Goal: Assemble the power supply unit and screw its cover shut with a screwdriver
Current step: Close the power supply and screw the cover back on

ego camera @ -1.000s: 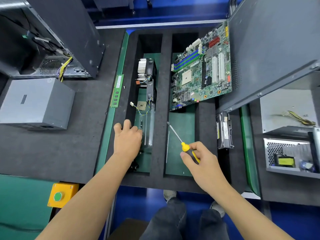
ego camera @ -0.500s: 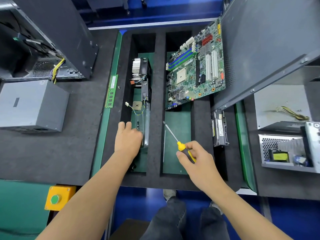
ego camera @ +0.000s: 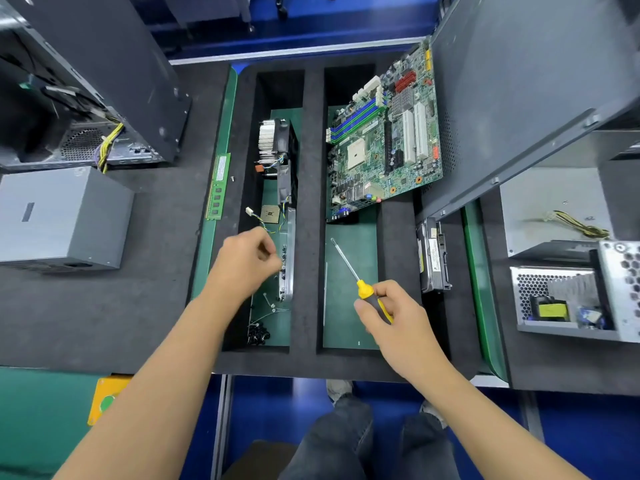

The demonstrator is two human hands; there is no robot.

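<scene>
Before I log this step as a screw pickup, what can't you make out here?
- Whether the left hand holds a screw: head view, its curled fingers hide it.
- The open power supply: cut off by the right edge.
- The small parts in the tray: too small to identify.

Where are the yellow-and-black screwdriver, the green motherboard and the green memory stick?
yellow-and-black screwdriver (ego camera: pixel 364 291): head view, on its yellow handle collar.
green motherboard (ego camera: pixel 384 143): head view, on the middle of the board.
green memory stick (ego camera: pixel 218 188): head view, on its middle.
</scene>
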